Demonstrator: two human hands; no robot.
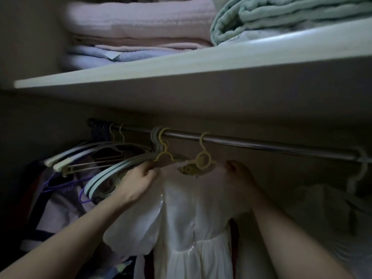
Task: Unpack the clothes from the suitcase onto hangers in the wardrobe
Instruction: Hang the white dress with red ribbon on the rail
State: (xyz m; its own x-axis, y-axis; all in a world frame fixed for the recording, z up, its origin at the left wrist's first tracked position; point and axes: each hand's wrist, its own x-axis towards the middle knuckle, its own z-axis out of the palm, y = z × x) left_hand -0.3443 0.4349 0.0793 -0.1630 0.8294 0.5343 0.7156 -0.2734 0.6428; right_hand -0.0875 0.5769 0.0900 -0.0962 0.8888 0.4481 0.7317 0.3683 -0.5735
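Dress: white dress (187, 228) hangs lower centre of the frame on a yellow hanger (202, 160) hooked over the rail (261, 147).
Left hand (138, 181): left of centre, fingers curled, pinching the dress's left shoulder at the hanger arm.
Right hand (240, 178): right of centre, fingers bent over the dress's right shoulder, gripping the fabric.
Spare hangers (104, 178): bunched on the rail, centre left, none carrying clothes.
Shelf (181, 63): above the rail; folded pink blanket (138, 21) upper centre, green blanket (281, 15) upper right.
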